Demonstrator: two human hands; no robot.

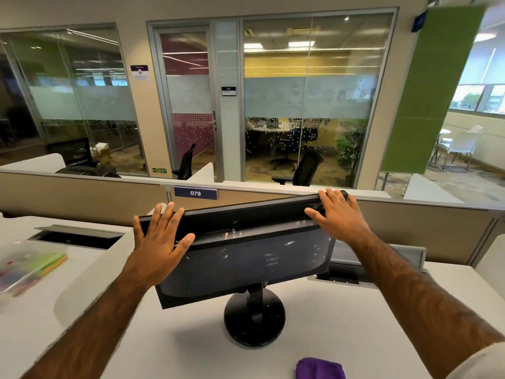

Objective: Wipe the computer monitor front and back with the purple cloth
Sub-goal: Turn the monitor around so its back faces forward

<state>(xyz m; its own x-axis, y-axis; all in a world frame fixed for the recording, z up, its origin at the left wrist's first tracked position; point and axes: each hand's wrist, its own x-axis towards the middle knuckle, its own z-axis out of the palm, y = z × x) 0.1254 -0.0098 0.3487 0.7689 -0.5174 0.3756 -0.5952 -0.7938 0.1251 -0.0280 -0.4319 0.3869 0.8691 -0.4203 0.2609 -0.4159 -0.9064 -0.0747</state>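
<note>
- On its round black stand base (254,321), the black flat-panel computer monitor (246,258) sits skewed, back facing the person; an uneven push at the corners could tip or swing it.
- Left hand (158,239), right hand (340,214): fingers straight, spread flat on the top corners, nothing clasped.
- Crumpled purple cloth (319,369) lies untouched on the white desk (164,337), in front of the base.

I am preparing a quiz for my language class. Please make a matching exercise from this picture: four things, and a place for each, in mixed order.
Things:
1. purple cloth
2. left hand
3. right hand
4. sign 079

Places:
A. on the partition behind the monitor
B. flat on the monitor's top right corner
C. lying on the desk, untouched
D. flat on the monitor's top left corner

Pairs: 1-C, 2-D, 3-B, 4-A.
</note>
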